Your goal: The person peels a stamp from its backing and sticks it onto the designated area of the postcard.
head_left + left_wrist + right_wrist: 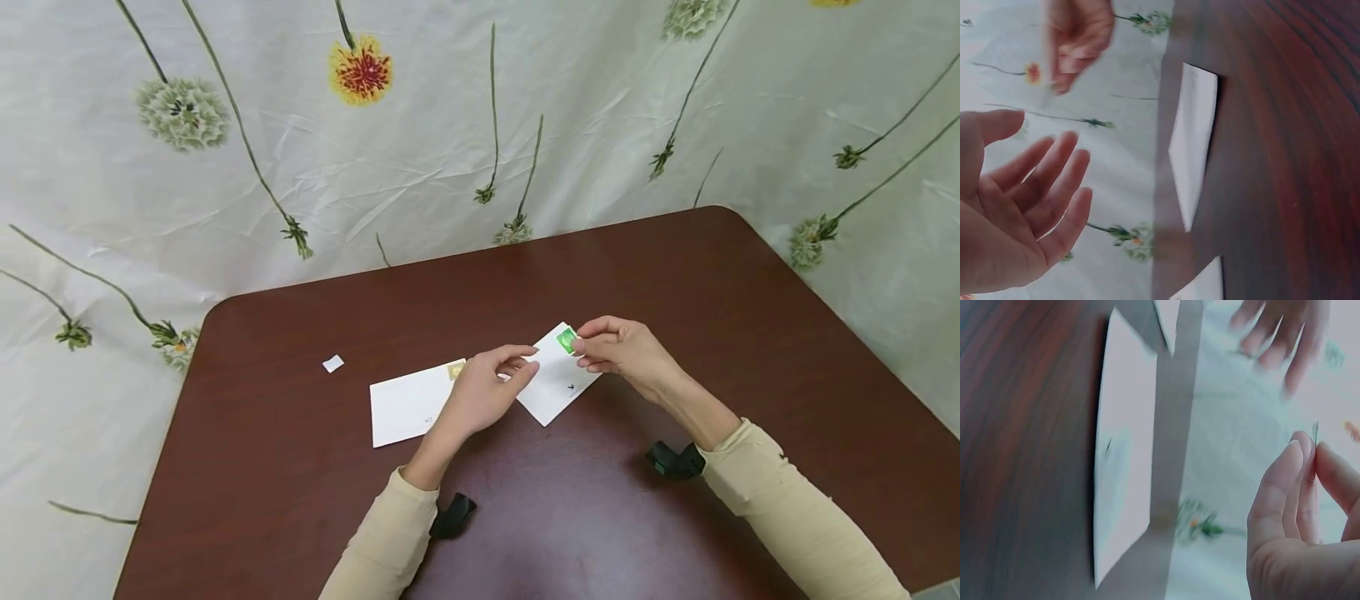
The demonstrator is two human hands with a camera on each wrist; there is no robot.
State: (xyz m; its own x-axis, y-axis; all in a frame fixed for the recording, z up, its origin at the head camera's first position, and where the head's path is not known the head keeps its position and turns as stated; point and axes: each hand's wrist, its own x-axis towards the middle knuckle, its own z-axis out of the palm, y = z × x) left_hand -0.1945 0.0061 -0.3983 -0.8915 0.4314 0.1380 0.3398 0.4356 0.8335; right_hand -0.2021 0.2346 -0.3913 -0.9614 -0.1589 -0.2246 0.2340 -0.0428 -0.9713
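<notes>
My right hand (633,354) pinches a small green postage stamp (566,340) between thumb and fingertips. Seen edge-on, the stamp (1315,432) stands up from the fingertips in the right wrist view. Below it, a white envelope (551,387) with a small dark print lies slanted on the table. My left hand (483,387) is raised to the left of the stamp, fingers loosely bent and apart, holding nothing, as the left wrist view shows of the hand (1029,200). Partly behind that hand lies a second white envelope (405,407), with a gold stamp (455,370) at its upper right corner.
A small white piece of paper (333,363) lies at the left on the dark red-brown table (600,500). Behind the table hangs a pale cloth (420,167) with printed flowers. Black devices (453,515) sit at both wrists.
</notes>
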